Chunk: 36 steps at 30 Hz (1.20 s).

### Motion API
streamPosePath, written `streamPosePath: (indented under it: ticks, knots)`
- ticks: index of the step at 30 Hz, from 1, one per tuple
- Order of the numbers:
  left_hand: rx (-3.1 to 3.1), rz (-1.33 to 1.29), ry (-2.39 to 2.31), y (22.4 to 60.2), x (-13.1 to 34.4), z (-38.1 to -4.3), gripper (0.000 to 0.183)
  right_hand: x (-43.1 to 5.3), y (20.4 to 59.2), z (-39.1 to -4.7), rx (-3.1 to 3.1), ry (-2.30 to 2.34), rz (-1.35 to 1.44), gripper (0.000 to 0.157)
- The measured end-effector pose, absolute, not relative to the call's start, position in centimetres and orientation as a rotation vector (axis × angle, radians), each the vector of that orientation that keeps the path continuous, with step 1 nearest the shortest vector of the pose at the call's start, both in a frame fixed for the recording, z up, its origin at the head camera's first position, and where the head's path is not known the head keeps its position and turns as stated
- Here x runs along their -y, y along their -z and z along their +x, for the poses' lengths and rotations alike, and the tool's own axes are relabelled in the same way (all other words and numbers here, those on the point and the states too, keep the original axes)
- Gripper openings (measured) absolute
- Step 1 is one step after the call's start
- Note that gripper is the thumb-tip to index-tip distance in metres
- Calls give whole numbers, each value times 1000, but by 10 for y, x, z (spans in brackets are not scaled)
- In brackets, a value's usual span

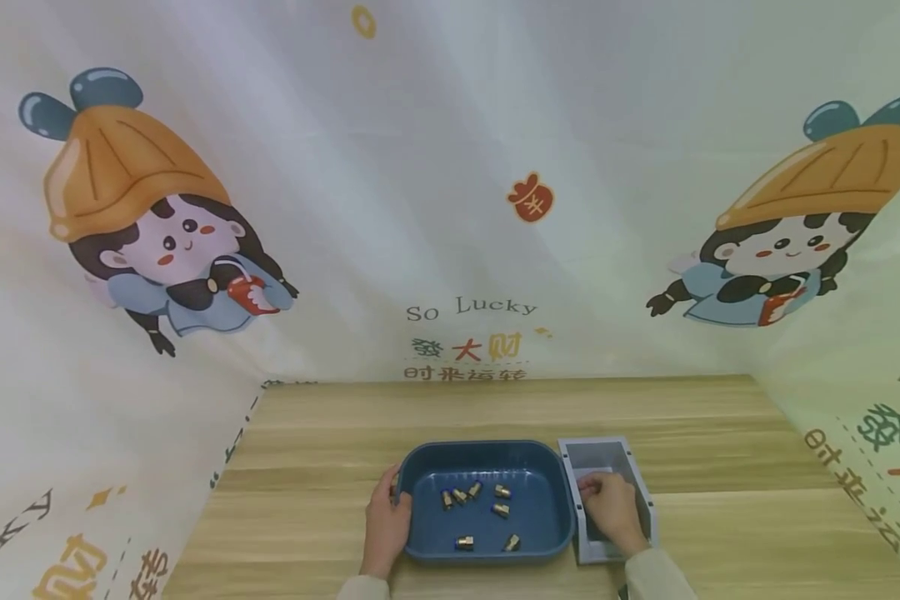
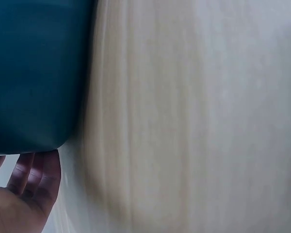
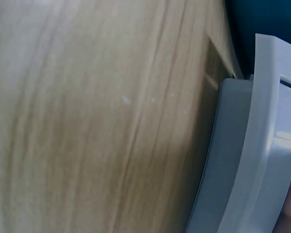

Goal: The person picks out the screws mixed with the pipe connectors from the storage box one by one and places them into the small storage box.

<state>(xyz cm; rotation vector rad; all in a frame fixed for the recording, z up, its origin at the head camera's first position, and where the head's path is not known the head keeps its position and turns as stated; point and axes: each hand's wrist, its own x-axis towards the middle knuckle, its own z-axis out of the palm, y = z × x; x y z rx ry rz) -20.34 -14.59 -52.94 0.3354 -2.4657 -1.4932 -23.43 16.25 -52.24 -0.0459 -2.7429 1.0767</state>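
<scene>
A blue tray (image 1: 487, 546) stands on the table, with several brass push-in fittings (image 1: 501, 510) with blue ends lying scattered in it. At its left end, my left hand (image 1: 387, 521) touches the rim and outer wall. In the left wrist view, fairly straight fingers (image 2: 47, 179) rest against the tray's wall (image 2: 34, 73). A grey bin (image 1: 648, 508) stands close against the tray's right side. My right hand (image 1: 611, 507) reaches into it, fingers bent downward and the thumb near the forefinger. Whatever lies between those fingertips is hidden; the right wrist view mostly shows the bin's outer wall (image 3: 228, 131).
The wood-grain table (image 1: 330, 417) extends around both containers. A pale printed cloth (image 1: 390, 208) with cartoon figures encloses the back and sides. Part of a small dark thing (image 1: 622, 592) shows below the right wrist, too little to identify.
</scene>
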Motion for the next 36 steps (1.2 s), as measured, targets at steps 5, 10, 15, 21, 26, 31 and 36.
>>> streamPosePath:
  ticks: [5,10,15,21,26,31,36]
  knots:
    - [2474,336,1489,528,144,-201,43,-161,520,-232,2763,-1107,-91,14]
    - [2456,330,1507,527,141,-200,43,-162,518,-230,2767,-1130,-126,14]
    - [2456,330,1510,527,140,-198,44,-161,521,-227,2766,-1130,-142,16]
    - [2459,349,1511,526,140,-198,44,-161,521,-226,2740,-1119,-118,14]
    - [2465,353,1514,529,138,-198,44,-164,521,-226,2724,-1098,-96,13]
    - [2421,287,1471,532,137,-198,43,-166,520,-228,2670,-1051,-26,14]
    - [2441,308,1467,528,141,-198,42,-165,515,-231,2648,-1087,8,11]
